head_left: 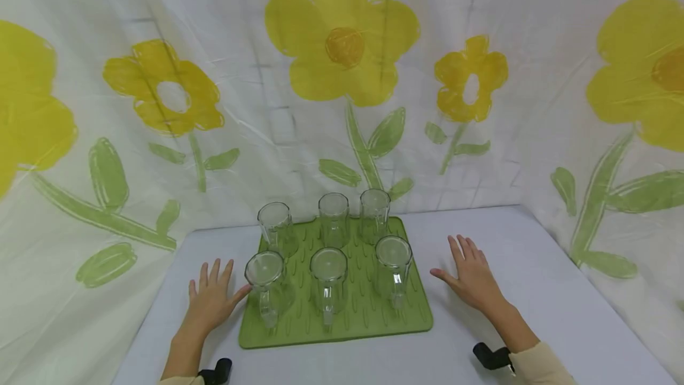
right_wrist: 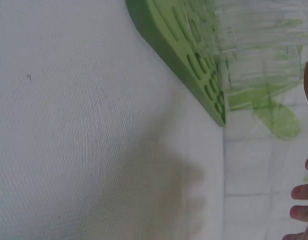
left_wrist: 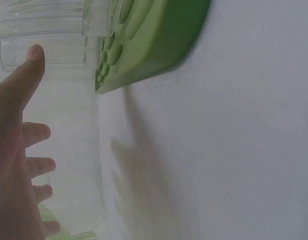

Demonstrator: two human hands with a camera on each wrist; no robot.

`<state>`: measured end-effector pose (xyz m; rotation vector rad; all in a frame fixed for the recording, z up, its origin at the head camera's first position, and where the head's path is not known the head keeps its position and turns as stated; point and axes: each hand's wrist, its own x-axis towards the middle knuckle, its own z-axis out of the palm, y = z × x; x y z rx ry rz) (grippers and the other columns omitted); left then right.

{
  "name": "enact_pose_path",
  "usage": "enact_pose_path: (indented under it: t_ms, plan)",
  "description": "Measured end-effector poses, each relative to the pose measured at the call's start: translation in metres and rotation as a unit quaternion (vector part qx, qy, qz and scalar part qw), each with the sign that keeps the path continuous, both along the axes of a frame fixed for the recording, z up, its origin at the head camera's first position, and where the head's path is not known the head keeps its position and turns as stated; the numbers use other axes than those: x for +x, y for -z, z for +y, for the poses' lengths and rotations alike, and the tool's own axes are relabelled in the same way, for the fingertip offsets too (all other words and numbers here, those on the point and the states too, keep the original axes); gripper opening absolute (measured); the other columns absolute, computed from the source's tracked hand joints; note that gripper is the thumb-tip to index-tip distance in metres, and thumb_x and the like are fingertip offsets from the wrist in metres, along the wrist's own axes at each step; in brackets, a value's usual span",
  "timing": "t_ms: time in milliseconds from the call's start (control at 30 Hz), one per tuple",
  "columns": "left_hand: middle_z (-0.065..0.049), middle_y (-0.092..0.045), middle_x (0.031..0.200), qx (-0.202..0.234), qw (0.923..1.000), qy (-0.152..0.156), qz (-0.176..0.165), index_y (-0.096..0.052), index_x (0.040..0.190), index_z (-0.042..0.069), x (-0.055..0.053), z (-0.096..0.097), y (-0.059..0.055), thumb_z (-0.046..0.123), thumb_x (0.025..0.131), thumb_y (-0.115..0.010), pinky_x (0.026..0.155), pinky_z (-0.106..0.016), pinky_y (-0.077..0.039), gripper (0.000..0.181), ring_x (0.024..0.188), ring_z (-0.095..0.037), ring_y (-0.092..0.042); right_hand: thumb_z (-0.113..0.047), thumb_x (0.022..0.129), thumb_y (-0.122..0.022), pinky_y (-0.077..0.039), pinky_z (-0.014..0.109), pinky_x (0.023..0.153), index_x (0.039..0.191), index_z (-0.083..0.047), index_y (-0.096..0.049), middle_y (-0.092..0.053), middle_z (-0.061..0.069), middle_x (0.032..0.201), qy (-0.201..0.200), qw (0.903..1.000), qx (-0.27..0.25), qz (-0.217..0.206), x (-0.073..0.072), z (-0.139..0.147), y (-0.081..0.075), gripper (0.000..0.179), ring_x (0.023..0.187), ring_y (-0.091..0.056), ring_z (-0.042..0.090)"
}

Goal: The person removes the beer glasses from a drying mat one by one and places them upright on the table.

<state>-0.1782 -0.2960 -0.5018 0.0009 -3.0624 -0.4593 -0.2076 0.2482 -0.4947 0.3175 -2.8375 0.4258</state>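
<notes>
Clear glass mugs stand in two rows of three on a green ribbed mat (head_left: 363, 321). In front are a left mug (head_left: 265, 270), a middle mug (head_left: 328, 267) and a right mug (head_left: 393, 253), bases up and handles toward me. Behind them are another left mug (head_left: 275, 216), middle mug (head_left: 333, 210) and right mug (head_left: 374, 204). My left hand (head_left: 209, 303) is spread beside the mat, its thumb tip close to the front left mug. With fingers spread, my right hand (head_left: 472, 277) hovers off the mat's right side. Both hands hold nothing.
A white-covered table (head_left: 449, 349) carries the mat and meets a white curtain (head_left: 240, 153) printed with yellow flowers at the back and sides. Black straps with small dark devices (head_left: 491, 355) sit at both wrists. Hand shadows fall on the cloth in both wrist views.
</notes>
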Motion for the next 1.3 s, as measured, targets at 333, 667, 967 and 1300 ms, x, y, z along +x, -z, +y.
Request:
enact_pose_path:
  t_ms: [333, 667, 967, 1300]
  plan:
    - [-0.041, -0.028, 0.147, 0.014, 0.9996, 0.024, -0.004, -0.028, 0.147, -0.008, 0.014, -0.001, 0.000, 0.055, 0.085, -0.066, 0.102, -0.082, -0.021, 0.096, 0.135, -0.063, -0.019, -0.052, 0.087, -0.065, -0.027, 0.066, 0.113, 0.149, 0.006, -0.028, -0.033, 0.031, 0.151, -0.020, 0.9986, -0.047, -0.011, 0.010, -0.004, -0.005, 0.093, 0.140, -0.028, 0.049]
    - [-0.042, -0.032, 0.145, 0.062, 0.9971, 0.043, 0.014, -0.030, 0.145, -0.012, 0.028, -0.002, 0.006, 0.049, 0.082, -0.071, 0.101, -0.079, -0.028, 0.096, 0.132, -0.064, -0.026, -0.040, 0.084, -0.074, -0.035, 0.066, 0.107, 0.149, 0.005, -0.028, -0.037, 0.030, 0.149, -0.054, 0.9892, -0.136, 0.007, 0.025, -0.013, -0.003, 0.091, 0.135, -0.036, 0.049]
    - [-0.039, -0.035, 0.145, 0.128, 0.9891, 0.072, 0.005, -0.031, 0.144, -0.012, 0.043, 0.004, 0.012, 0.038, 0.073, -0.082, 0.103, -0.077, -0.027, 0.101, 0.131, -0.064, -0.026, -0.024, 0.078, -0.080, -0.037, 0.026, 0.113, 0.144, 0.003, -0.040, -0.052, 0.021, 0.142, -0.100, 0.9748, -0.188, 0.065, 0.037, -0.024, 0.003, 0.082, 0.129, -0.047, 0.040]
    - [-0.039, -0.036, 0.144, 0.157, 0.9829, 0.089, -0.040, -0.032, 0.144, -0.012, 0.051, 0.015, 0.009, 0.035, 0.067, -0.086, 0.107, -0.073, -0.026, 0.105, 0.135, -0.062, -0.025, -0.010, 0.075, -0.082, -0.058, 0.028, 0.087, 0.136, -0.002, -0.053, -0.062, 0.016, 0.131, -0.157, 0.9485, -0.264, 0.077, 0.045, -0.038, 0.007, 0.068, 0.122, -0.055, 0.007]
